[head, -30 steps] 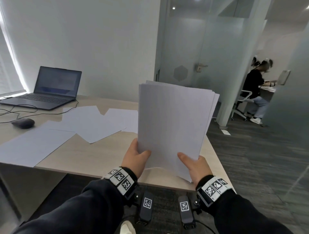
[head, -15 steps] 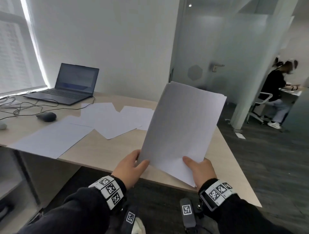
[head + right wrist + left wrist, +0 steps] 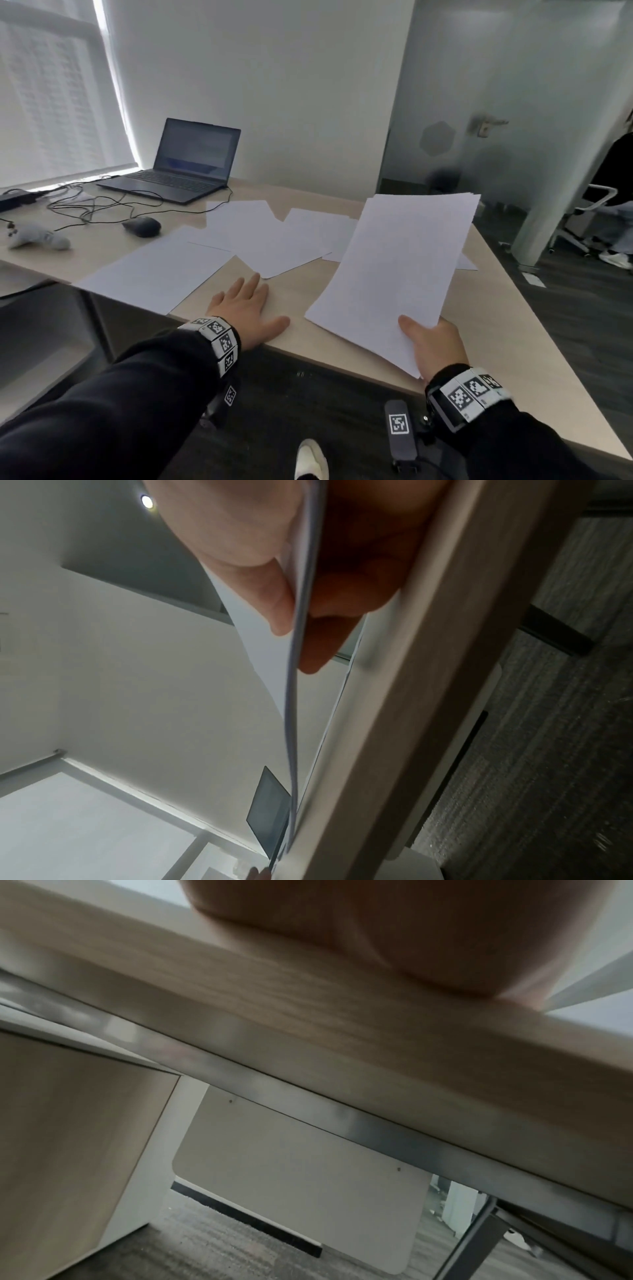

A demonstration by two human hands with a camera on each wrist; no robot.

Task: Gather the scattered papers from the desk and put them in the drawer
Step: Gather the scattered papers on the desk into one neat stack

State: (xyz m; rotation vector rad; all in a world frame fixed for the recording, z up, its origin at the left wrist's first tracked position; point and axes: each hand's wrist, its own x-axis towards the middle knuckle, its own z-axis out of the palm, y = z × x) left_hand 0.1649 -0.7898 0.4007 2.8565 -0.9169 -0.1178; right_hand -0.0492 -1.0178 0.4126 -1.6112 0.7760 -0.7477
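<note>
My right hand (image 3: 430, 342) pinches a stack of white papers (image 3: 397, 270) at its near corner, thumb on top and fingers underneath, and holds it tilted low over the desk (image 3: 301, 294). In the right wrist view the stack's edge (image 3: 294, 696) runs between thumb and fingers (image 3: 329, 631). My left hand (image 3: 248, 308) lies flat and open on the desk near its front edge, beside loose sheets (image 3: 157, 270). Several more loose sheets (image 3: 260, 236) lie spread over the middle of the desk. The left wrist view shows only my palm (image 3: 342, 934) on the desk edge. No drawer shows in the head view.
An open laptop (image 3: 185, 161) stands at the back left with cables (image 3: 89, 202), a dark mouse (image 3: 142, 226) and a grey controller (image 3: 37, 236). A cabinet (image 3: 68, 1137) stands under the desk's left side. A seated person (image 3: 613, 178) is at far right behind glass.
My left hand let go of the stack and dropped flat onto the desk. The right hand alone lowered the stack from upright to a low tilt. The head view swung left.
</note>
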